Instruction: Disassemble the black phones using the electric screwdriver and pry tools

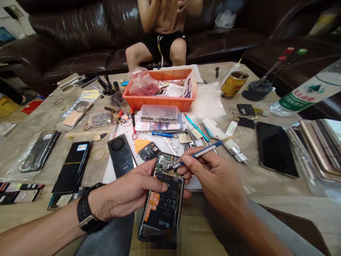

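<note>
My left hand (133,193) is closed around a smartphone (166,209) with its back removed, the thumb lying over the black battery. The phone is tilted, its circuit board (166,161) exposed at the upper end. Between the thumb and fingers of my right hand (210,172) is a slim pair of blue-bodied tweezers (205,151) with white lettering. Their dark tip points down at the lower edge of the board; whether it touches is too small to tell. A dark HONOR back cover (121,154) lies behind my left hand, beside a small black phone part (147,151).
An orange bin (160,103) holds bags and parts, with a clear screw box (159,113) before it. Screwdrivers (162,134) lie mid-table. Phones (277,149) are at right and left, near a water bottle (306,90) and a can (234,85). A person (162,39) sits opposite.
</note>
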Tool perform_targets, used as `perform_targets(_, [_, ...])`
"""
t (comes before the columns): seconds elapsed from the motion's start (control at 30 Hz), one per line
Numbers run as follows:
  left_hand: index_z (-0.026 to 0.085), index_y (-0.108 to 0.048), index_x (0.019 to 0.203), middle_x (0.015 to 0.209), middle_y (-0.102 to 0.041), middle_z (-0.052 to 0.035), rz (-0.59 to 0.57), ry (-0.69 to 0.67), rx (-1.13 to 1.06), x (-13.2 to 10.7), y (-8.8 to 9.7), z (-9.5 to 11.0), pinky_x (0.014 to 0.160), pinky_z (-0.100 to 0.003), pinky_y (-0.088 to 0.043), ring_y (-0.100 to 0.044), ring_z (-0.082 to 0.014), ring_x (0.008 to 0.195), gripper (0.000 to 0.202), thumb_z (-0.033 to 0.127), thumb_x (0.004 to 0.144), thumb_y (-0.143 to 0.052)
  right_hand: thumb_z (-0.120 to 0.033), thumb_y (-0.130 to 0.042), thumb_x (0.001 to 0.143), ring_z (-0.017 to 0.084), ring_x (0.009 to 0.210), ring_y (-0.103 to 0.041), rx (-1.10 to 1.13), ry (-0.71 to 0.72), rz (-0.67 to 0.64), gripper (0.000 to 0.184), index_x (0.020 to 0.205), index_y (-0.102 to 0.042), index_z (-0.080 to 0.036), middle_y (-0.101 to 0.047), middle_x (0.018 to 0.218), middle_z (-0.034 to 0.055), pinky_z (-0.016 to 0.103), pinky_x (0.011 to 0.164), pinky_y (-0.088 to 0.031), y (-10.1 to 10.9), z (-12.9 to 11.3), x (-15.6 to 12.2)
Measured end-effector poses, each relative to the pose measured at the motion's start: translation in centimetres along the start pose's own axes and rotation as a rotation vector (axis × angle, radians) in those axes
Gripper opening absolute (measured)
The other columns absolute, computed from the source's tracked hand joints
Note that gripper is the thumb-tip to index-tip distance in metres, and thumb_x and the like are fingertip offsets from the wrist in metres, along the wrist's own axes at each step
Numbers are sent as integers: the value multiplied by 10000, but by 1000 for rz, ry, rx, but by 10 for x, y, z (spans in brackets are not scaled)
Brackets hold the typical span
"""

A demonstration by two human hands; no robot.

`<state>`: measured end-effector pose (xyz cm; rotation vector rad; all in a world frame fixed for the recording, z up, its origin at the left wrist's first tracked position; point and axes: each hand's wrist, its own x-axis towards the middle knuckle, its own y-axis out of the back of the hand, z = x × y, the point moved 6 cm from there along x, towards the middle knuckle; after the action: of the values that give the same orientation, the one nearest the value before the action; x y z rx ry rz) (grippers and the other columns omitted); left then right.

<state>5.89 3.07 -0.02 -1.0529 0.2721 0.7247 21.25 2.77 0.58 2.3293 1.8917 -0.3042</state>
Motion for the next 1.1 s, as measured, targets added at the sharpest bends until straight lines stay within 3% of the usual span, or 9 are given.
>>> perform_targets(0.4, [200, -664, 1185, 1335, -658, -121, -28, -9, 44, -1, 1, -1, 925, -322, -556, -721, -268, 1082, 440, -15, 802, -641, -400, -687, 787, 159, 520, -664, -47, 9, -15, 154, 782, -661, -248, -708, 598, 6, 246, 489, -553, -1, -3, -1])
perform_targets(0.73, [219, -640, 1164, 1315, -665, -96, 10, 27, 97, -1, 1, -4, 916, -355, -557, -719, -268, 1072, 469, -21, 761, -645, -386, -657, 818, 194, 485, -681, -157, -130, 56, 152, 711, -655, -277, -687, 546, 4, 286, 454, -563, -1, 1, 0])
perform_targets(0.97, [213, -645, 1162, 1213, -694, -96, 19, 17, 121, 0, 2, -3, 903, -344, -556, -727, -249, 1032, 433, -10, 791, -646, -385, -650, 805, 191, 500, -683, -134, -83, 37, 122, 753, -658, -275, -696, 566, -5, 281, 468, -568, 0, 1, -1])
perform_targets(1.1, [213, -636, 1177, 1257, -667, -88, 10, 20, 121, 0, 1, -4, 957, -372, -538, -721, -243, 1041, 470, -41, 781, -629, -412, -657, 810, 191, 482, -670, -178, -113, 51, 160, 735, -662, -271, -695, 562, 3, 285, 452, -567, 1, 3, -1])
